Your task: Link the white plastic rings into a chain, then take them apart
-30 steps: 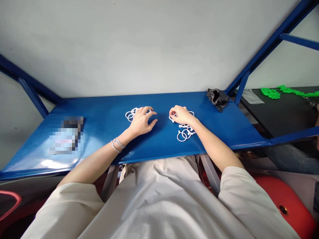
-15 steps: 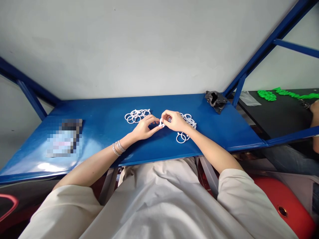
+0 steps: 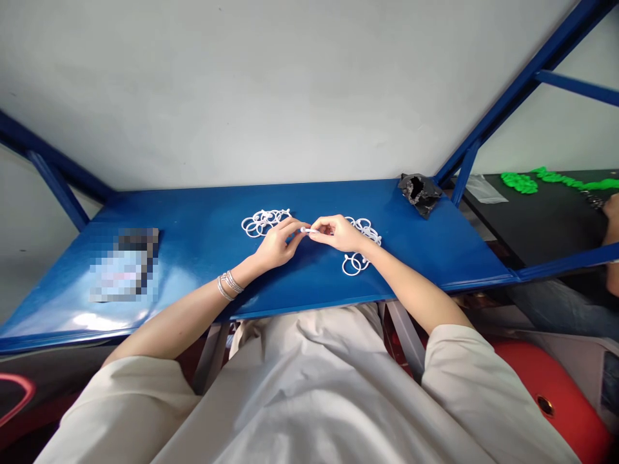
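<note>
Both my hands meet above the blue metal table (image 3: pixel 203 258), pinching a small white plastic ring (image 3: pixel 307 230) between their fingertips. It shows edge-on as a thin white bar, partly hidden by my fingers. My left hand (image 3: pixel 278 241), with silver bangles (image 3: pixel 227 286) at the wrist, sits just right of a tangled heap of white plastic rings (image 3: pixel 264 223). My right hand (image 3: pixel 336 233) is next to a second heap (image 3: pixel 368 231). Below that heap lie several linked rings (image 3: pixel 353 264).
A crumpled black plastic bag (image 3: pixel 420 195) lies at the table's far right corner, and a pixelated flat object (image 3: pixel 123 264) lies at the left. Blue struts frame the table. To the right, a dark surface holds green pieces (image 3: pixel 520 183), and a person's hand (image 3: pixel 612 209) shows at the edge.
A second ago my hands lay apart on the two heaps. They then came together with a ring from the right heap, and now both pinch it, turned edge-on.
</note>
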`<state>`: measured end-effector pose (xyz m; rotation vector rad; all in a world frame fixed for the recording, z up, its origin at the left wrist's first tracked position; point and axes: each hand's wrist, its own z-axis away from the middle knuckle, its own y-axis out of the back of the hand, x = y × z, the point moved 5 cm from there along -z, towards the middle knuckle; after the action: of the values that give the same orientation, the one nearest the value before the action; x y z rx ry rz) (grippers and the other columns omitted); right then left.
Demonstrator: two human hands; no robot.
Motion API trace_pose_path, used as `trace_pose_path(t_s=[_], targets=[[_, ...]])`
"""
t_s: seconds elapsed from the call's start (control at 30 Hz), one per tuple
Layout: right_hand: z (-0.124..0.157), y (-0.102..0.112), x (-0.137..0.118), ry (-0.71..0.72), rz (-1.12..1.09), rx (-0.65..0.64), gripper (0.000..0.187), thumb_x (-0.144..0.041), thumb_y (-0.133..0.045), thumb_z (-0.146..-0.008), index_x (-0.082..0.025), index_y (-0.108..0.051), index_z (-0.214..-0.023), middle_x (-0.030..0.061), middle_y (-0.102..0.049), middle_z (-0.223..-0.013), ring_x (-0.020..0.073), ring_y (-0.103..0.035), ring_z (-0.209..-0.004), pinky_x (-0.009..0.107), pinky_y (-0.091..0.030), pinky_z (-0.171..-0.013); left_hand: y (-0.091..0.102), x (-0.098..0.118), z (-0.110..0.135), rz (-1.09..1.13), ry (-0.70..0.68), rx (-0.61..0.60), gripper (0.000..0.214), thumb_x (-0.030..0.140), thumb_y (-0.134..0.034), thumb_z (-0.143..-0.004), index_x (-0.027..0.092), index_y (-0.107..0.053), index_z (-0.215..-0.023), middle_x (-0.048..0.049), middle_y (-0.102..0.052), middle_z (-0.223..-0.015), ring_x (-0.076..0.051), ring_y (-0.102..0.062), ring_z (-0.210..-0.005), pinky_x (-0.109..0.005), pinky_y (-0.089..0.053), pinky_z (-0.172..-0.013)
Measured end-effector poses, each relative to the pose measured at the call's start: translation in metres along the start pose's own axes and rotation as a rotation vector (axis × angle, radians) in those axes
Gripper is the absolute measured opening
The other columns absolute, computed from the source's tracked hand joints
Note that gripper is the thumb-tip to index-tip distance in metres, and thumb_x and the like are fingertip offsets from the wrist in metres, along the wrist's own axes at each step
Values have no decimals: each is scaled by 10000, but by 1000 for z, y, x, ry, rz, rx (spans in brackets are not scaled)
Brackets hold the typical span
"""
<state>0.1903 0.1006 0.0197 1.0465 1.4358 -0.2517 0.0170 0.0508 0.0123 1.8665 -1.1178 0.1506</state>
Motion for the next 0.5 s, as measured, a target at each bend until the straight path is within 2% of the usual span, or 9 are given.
trace_pose_path(t_s=[0.17, 0.27, 0.33, 0.43, 0.5], targets=[[0, -6, -1, 36, -57, -44, 317, -458, -723, -874, -167, -702, -749, 50, -679, -871, 137, -548, -710, 299, -426, -680, -2, 0, 3, -10, -85, 20, 310, 330, -529, -1095, 224, -773, -1253, -124, -707, -1135, -208, -713, -980, -370, -615, -880], [0, -11, 1, -22, -156, -100, 447, -506, -695, -901, -190, -556, -617, 12, -607, -706, 130, -513, -658, 296, -420, -663, -3, 1, 4, -6, -93, 10, 322, 346, -522, -1100, 228, -787, -1239, -127, -702, -1169, -201, -717, -969, -360, -622, -864], [-1, -11, 2, -66, -213, -99, 482, -520, -699, -894, -200, -495, -598, 6, -598, -664, 125, -488, -638, 288, -392, -636, -3, 1, 3, -11, -73, 13, 331, 372, -538, -1094, 226, -776, -1272, -128, -707, -1157, -210, -718, -991, -370, -627, -883], [0, -9, 2, -101, -232, -89, 404, -505, -711, -877, -178, -602, -667, 35, -683, -748, 119, -464, -632, 283, -350, -607, 0, 1, 2, 18, -37, 24, 369, 425, -565, -1081, 203, -753, -1307, -130, -712, -1108, -217, -716, -982, -365, -635, -853], [1, -8, 0, -98, -240, -83, 365, -494, -703, -886, -172, -660, -721, 40, -704, -772, 127, -486, -651, 284, -364, -617, 2, 0, 2, 38, -6, 26, 386, 458, -567, -1077, 191, -753, -1284, -123, -712, -1073, -202, -708, -912, -346, -630, -790]])
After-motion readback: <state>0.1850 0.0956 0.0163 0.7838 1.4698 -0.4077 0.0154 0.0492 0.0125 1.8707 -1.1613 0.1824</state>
